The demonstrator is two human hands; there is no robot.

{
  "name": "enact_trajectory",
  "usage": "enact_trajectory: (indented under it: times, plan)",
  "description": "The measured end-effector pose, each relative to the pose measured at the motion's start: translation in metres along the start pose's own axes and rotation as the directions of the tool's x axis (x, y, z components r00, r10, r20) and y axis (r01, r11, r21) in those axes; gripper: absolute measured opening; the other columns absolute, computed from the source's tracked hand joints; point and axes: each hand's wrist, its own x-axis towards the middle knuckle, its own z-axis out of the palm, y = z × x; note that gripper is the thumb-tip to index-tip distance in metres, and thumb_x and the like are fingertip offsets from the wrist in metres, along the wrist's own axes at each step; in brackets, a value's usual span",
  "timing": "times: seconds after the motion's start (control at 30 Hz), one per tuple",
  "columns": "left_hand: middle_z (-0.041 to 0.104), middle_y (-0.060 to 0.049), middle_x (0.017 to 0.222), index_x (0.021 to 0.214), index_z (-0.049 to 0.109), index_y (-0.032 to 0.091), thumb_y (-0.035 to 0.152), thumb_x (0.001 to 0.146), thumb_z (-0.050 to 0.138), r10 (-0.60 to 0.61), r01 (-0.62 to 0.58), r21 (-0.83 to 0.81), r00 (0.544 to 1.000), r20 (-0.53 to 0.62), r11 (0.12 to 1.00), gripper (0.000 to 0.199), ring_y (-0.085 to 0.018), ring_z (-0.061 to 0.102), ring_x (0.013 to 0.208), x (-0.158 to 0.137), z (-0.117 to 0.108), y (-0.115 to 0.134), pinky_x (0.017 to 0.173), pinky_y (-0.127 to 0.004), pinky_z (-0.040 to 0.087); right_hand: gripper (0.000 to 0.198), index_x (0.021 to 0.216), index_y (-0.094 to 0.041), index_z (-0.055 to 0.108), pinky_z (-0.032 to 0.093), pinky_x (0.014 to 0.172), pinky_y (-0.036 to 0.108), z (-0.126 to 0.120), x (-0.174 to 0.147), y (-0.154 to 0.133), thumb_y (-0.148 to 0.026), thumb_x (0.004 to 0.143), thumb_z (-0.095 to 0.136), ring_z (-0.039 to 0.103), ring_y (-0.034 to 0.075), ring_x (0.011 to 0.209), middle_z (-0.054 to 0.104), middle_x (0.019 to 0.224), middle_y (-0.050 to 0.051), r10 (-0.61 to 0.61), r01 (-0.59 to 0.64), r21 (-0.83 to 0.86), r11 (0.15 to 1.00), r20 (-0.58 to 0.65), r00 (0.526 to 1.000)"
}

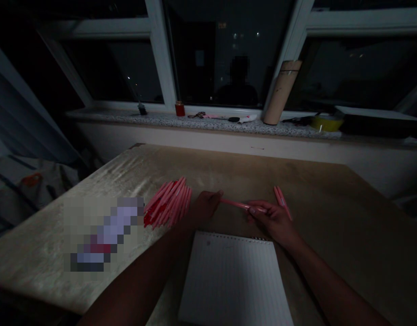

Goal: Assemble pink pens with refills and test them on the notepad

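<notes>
A slim pink pen [238, 205] stretches between my two hands above the table. My left hand [206, 204] is closed at the pen's left end, its fingers partly hidden. The right part of the pen is pinched in the fingers of my right hand [272, 220]. Just left of my left hand lies a heaped pile of similar pink pens [168, 203], with some red showing among them. Beyond my right hand, a few pink pens [281, 200] lie together on the table. A spiral-bound lined notepad [234, 280] lies open below my hands.
A blurred-out object [110, 231] lies on the left of the table [317, 190]. Along the windowsill [154, 118] stand a small red jar [180, 108], scissors [196, 115], a tall cardboard tube [282, 93] and a yellow tape roll [326, 123].
</notes>
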Motion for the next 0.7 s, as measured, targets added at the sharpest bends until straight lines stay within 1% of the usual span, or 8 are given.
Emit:
enact_trajectory:
  times: [0.1,0.17,0.27,0.33,0.43,0.5,0.6,0.7]
  plan:
    - [0.032,0.005,0.038,0.048,0.039,0.017,0.063,0.078,0.039,-0.039,0.039,-0.047,0.999,-0.004,0.998,0.055,-0.007,0.031,0.033,0.0008,-0.0007,-0.0009,0.037,-0.021,0.022,0.036,0.093,-0.015,0.066,0.047,0.061,0.026,0.0014,-0.0019,-0.0024,-0.041,0.069,0.069,0.062,0.014,0.063,0.068,0.067,0.004,-0.026,0.027,-0.107,0.994,0.014,1.000]
    - [0.031,0.006,0.037,0.047,0.039,0.017,0.063,0.076,0.043,-0.072,0.072,-0.091,0.997,-0.005,0.993,0.054,-0.006,0.030,0.032,0.0021,0.0000,-0.0018,0.036,-0.021,0.021,0.035,0.093,-0.015,0.066,0.047,0.061,0.027,0.0021,-0.0027,-0.0040,-0.041,0.069,0.069,0.062,0.015,0.064,0.068,0.067,0.004,-0.039,0.042,-0.122,0.992,0.025,0.999]
    - [0.034,0.006,0.038,0.050,0.040,0.017,0.061,0.075,0.046,-0.103,0.106,-0.224,0.994,0.022,0.969,0.051,-0.006,0.031,0.032,0.0040,0.0024,-0.0028,0.034,-0.020,0.022,0.033,0.092,-0.016,0.066,0.048,0.062,0.028,0.0014,-0.0021,-0.0044,-0.041,0.070,0.069,0.063,0.014,0.061,0.069,0.069,0.004,-0.041,0.042,-0.052,0.998,0.021,0.999]
    - [0.037,0.006,0.041,0.055,0.044,0.016,0.057,0.077,0.045,-0.061,0.069,-0.287,0.997,0.038,0.955,0.047,-0.006,0.033,0.033,0.0047,0.0040,-0.0033,0.035,-0.019,0.023,0.031,0.089,-0.016,0.066,0.049,0.061,0.028,-0.0003,-0.0010,-0.0033,-0.041,0.070,0.069,0.063,0.014,0.058,0.070,0.068,0.005,-0.018,0.018,0.033,0.999,0.005,1.000]
    - [0.040,0.005,0.044,0.060,0.047,0.016,0.050,0.080,0.044,0.024,-0.013,-0.282,0.999,0.036,0.959,0.040,-0.006,0.036,0.036,0.0049,0.0049,-0.0041,0.036,-0.018,0.026,0.027,0.085,-0.016,0.066,0.050,0.056,0.027,-0.0029,0.0000,-0.0013,-0.039,0.070,0.070,0.062,0.014,0.054,0.069,0.066,0.004,0.042,-0.042,0.164,0.986,0.005,0.999]
    - [0.039,0.006,0.045,0.062,0.047,0.015,0.047,0.080,0.045,0.049,-0.036,-0.290,0.998,0.038,0.956,0.036,-0.006,0.037,0.037,0.0051,0.0048,-0.0048,0.037,-0.018,0.026,0.025,0.083,-0.016,0.067,0.049,0.053,0.026,-0.0038,-0.0001,-0.0008,-0.038,0.071,0.070,0.061,0.013,0.053,0.069,0.064,0.004,0.073,-0.075,0.224,0.972,0.020,0.997]
    - [0.037,0.007,0.048,0.060,0.044,0.016,0.044,0.078,0.048,0.038,-0.009,-0.369,0.997,0.071,0.929,0.033,-0.005,0.034,0.036,0.0057,0.0045,-0.0048,0.036,-0.018,0.025,0.025,0.082,-0.016,0.067,0.049,0.052,0.025,-0.0034,-0.0004,-0.0009,-0.036,0.068,0.072,0.061,0.013,0.052,0.069,0.064,0.003,0.088,-0.088,0.266,0.960,0.013,0.996]
    - [0.033,0.007,0.047,0.056,0.038,0.017,0.040,0.076,0.050,-0.006,0.060,-0.442,0.993,0.122,0.895,0.033,-0.004,0.030,0.035,0.0052,0.0044,-0.0023,0.034,-0.018,0.022,0.027,0.084,-0.017,0.068,0.051,0.057,0.027,-0.0025,0.0001,-0.0018,-0.037,0.065,0.074,0.063,0.014,0.056,0.070,0.067,0.004,0.067,-0.061,0.230,0.971,-0.018,0.998]
